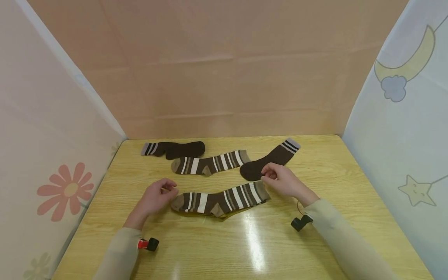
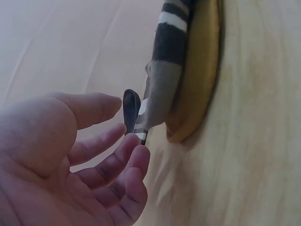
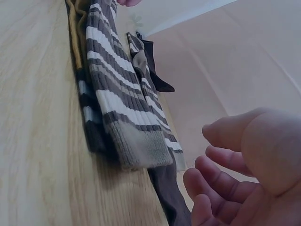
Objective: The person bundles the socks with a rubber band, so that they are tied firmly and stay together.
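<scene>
A striped brown, white and tan sock (image 1: pixel 206 203) lies across the table's middle, on top of a mustard sock (image 2: pixel 207 70) whose edge shows beneath it. My left hand (image 1: pixel 158 197) hovers beside the toe end, its fingers loosely bent and holding nothing. At the cuff end my right hand (image 1: pixel 282 179) hangs just apart from the fabric, also relaxed and without anything in it. In the right wrist view, a gap separates its fingers (image 3: pixel 218 176) from the ribbed cuff. Most of the mustard sock is hidden.
Behind lies a second striped sock (image 1: pixel 220 162). A dark brown sock (image 1: pixel 185 149) with a banded cuff is at the back left, and a matching brown sock (image 1: pixel 269 160) sits at the right, partly behind my right hand. Fabric walls (image 1: pixel 224 77) enclose the wooden table (image 1: pixel 196 249).
</scene>
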The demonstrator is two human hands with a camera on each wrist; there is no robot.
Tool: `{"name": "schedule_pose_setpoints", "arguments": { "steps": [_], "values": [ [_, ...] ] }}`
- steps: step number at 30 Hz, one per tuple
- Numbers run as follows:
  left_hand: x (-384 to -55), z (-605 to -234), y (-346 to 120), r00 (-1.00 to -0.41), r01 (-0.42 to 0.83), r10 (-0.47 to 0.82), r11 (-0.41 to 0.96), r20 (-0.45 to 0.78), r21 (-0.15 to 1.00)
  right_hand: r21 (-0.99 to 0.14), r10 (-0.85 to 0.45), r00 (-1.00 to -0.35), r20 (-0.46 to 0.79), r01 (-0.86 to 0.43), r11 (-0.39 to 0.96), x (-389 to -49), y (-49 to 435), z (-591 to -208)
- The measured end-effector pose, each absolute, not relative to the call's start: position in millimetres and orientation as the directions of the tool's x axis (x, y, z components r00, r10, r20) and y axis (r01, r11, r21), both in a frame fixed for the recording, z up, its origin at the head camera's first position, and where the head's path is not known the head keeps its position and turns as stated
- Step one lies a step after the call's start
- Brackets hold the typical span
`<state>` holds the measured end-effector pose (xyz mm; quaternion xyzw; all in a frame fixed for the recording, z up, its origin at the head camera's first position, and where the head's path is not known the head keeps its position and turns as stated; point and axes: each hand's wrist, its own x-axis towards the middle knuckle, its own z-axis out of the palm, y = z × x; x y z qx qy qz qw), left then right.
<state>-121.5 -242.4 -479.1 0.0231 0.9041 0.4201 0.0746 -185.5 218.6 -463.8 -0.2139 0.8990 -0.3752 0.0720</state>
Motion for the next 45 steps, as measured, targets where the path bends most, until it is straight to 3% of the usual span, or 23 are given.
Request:
{"name": "schedule_pose_setpoints", "arguments": {
  "steps": [21,36,45],
  "values": [
    [-155.9,-483.8,-252.1,-0.992,-0.106,-0.011,0.595,-0.124,0.797,-0.722,-0.358,-0.931,0.070,-0.295,0.626,-220.7,200.4,-465.5],
    [-186.5,-487.3,-253.9,-0.971,-0.238,-0.121,0.458,-0.205,0.857,-0.681,-0.369,-0.927,0.065,-0.311,0.663,-248.6,178.0,-473.0],
    [-204.1,-489.7,-248.7,-0.978,-0.210,-0.125,0.569,-0.169,0.795,-0.676,-0.347,-0.937,0.028,-0.273,0.684,-260.1,168.9,-474.2]
  ]
}}
